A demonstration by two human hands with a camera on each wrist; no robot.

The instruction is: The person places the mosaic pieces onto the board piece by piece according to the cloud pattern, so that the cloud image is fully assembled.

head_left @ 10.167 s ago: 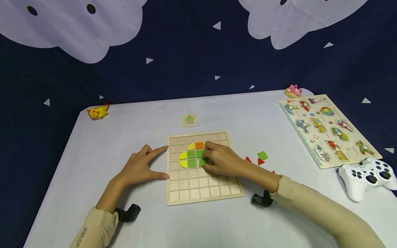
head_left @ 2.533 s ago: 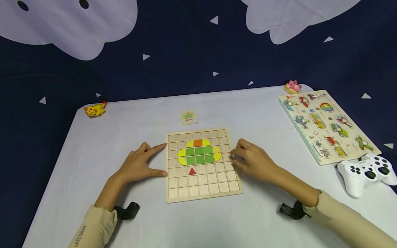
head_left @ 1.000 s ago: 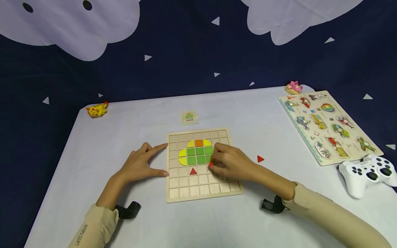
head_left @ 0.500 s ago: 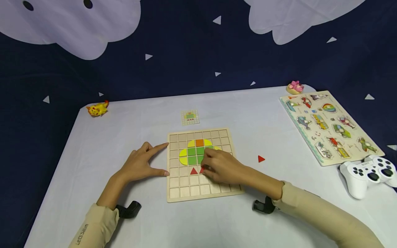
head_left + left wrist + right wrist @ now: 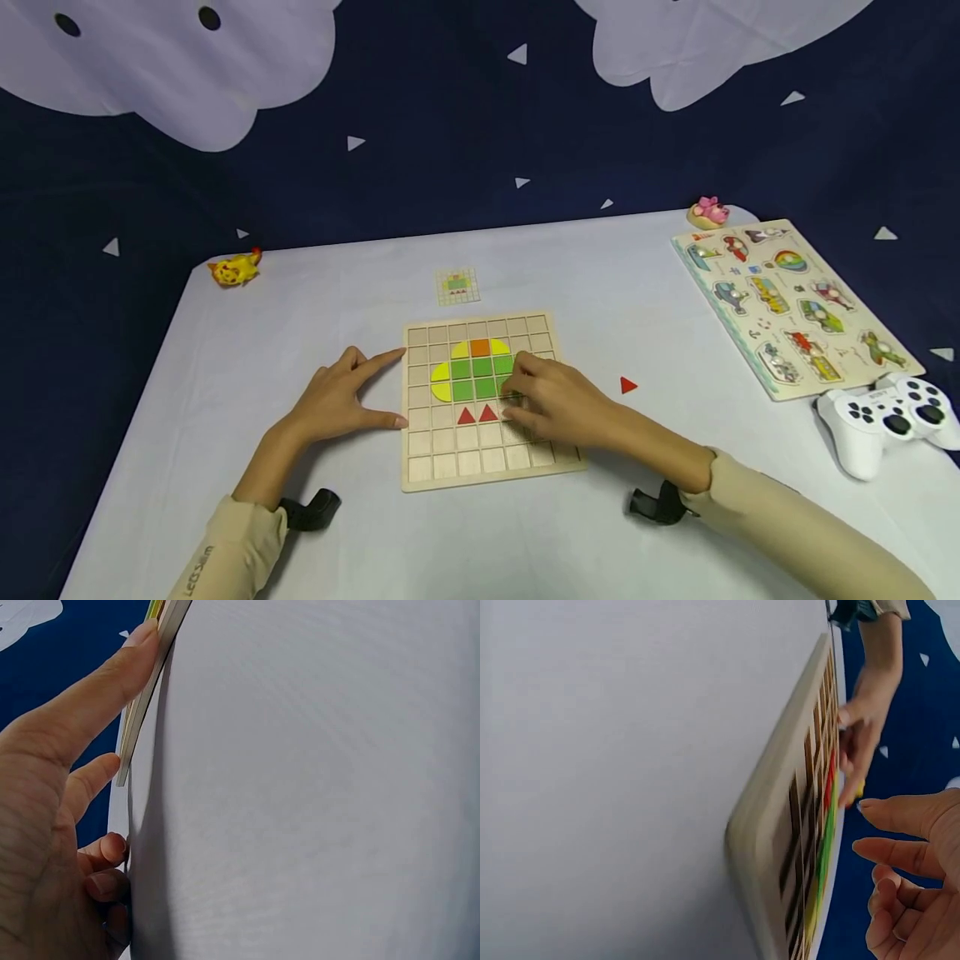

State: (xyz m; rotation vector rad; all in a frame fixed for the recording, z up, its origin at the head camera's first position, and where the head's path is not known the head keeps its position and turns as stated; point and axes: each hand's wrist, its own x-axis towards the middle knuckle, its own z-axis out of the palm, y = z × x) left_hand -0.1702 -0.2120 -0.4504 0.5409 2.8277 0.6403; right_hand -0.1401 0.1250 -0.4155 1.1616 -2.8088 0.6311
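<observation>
A person's left hand, fingers spread flat, steadies the square wooden grid board while the right hand, fingers loose and empty, hovers beside two red triangle tiles.

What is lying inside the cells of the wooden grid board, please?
The wooden grid board holds yellow, green and orange tiles and two red triangles; the right hand covers its right-side cells.
</observation>
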